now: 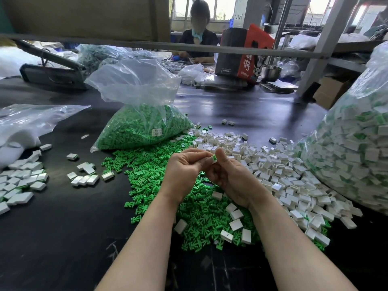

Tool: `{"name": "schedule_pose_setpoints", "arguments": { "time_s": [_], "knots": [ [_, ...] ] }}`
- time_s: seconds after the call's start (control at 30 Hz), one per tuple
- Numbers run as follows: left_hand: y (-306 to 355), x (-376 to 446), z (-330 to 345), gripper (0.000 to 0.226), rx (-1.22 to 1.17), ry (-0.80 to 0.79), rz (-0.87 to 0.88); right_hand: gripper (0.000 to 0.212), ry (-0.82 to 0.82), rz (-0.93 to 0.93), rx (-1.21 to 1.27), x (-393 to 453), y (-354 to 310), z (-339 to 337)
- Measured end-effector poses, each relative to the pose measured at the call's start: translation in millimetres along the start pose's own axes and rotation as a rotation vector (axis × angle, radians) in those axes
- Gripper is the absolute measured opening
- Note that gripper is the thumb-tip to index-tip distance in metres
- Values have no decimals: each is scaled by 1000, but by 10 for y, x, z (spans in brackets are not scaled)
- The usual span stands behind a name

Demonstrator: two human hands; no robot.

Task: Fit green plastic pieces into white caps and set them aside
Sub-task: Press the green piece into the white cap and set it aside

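Both hands are raised over the dark desk (63,238), close together at the centre. The left hand (184,171) and the right hand (233,181) meet at one white cap (211,160) w/ a green piece (214,157) sticking out of its top. The fingers of the left hand are curled and pinch the cap from the left; the right thumb lies along the cap's right side, and the other right fingers are curled under it. How deep the piece sits in the cap, I cannot tell.

Under the hands lies a pile of loose green pieces (147,171), spread twd. the near edge, w/ a few white caps on top. To the right of it is a pile of empty white caps (273,171), touching the green pile. Behind the green pile stands an open clear bag of green pieces (138,129). At the far right is a big clear bag of assembled caps (352,148). At the left, well apart from the hands, lie finished caps (21,181) in a loose group. Across the desk another person (198,38) sits, beside a red and black bag (243,53).
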State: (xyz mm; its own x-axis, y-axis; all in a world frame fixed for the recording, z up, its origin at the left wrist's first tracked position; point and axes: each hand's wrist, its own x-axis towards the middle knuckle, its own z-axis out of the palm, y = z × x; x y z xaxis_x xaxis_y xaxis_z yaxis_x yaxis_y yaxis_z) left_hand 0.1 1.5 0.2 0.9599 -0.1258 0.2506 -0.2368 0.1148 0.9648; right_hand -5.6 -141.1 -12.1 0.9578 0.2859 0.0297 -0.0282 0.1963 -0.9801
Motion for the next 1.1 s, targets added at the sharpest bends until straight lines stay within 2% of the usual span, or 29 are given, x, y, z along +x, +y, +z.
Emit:
{"name": "schedule_pose_setpoints", "arguments": {
  "time_s": [0.13, 0.37, 0.53, 0.6, 0.67, 0.8, 0.9, 0.97, 1.1],
  "knots": [
    [-4, 3, 9, 23, 10, 7, 6, 78, 15, 4, -18, 14, 15, -2],
    [-9, 4, 14, 19, 10, 8, 9, 59, 10, 6, 9, 5, 3, 3],
    [-32, 1, -9, 19, 24, 1, -23, 60, 85, 12, -2, 24, 27, 25],
    [-52, 8, -41, 10, 68, 22, -40, 61, 135, 4, 0, 31, 25, 21],
    [-64, 13, -78, 1, 85, 40, -54, 50, 218, -51, -26, 35, 31, -2],
    [-43, 8, -99, 3, 67, 31, -74, 38, 313, -208, -209, 23, 12, 0],
    [-26, 5, -89, 9, 144, 0, -60, 24, 307, -321, -471, 21, -4, 67],
    [-31, 7, -86, 13, 166, -10, -49, 18, 305, -343, -555, 26, 0, 91],
    [-33, 11, -87, 9, 194, -37, -19, 19, 306, -318, -383, 16, -24, 101]
  ]
}}
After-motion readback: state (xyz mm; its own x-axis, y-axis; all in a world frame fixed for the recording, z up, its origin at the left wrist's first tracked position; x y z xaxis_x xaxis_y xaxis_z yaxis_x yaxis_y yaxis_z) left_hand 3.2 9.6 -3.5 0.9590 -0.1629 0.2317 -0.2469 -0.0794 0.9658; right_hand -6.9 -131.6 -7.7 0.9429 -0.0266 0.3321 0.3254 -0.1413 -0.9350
